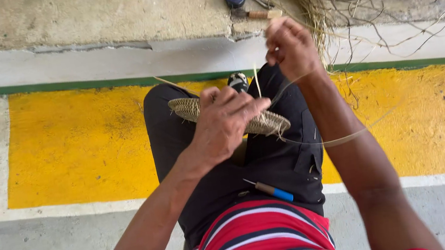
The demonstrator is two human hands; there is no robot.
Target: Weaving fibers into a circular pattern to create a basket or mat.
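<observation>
Woven disc (267,120) on lap, above yellow-painted concrete floor (78,148).

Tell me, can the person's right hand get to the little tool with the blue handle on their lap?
Probably yes. The right hand is raised, pinching a straw strand, but nothing covers the blue-handled tool lying on the right thigh. The hand would have to let go of the strand or bring it along first.
</observation>
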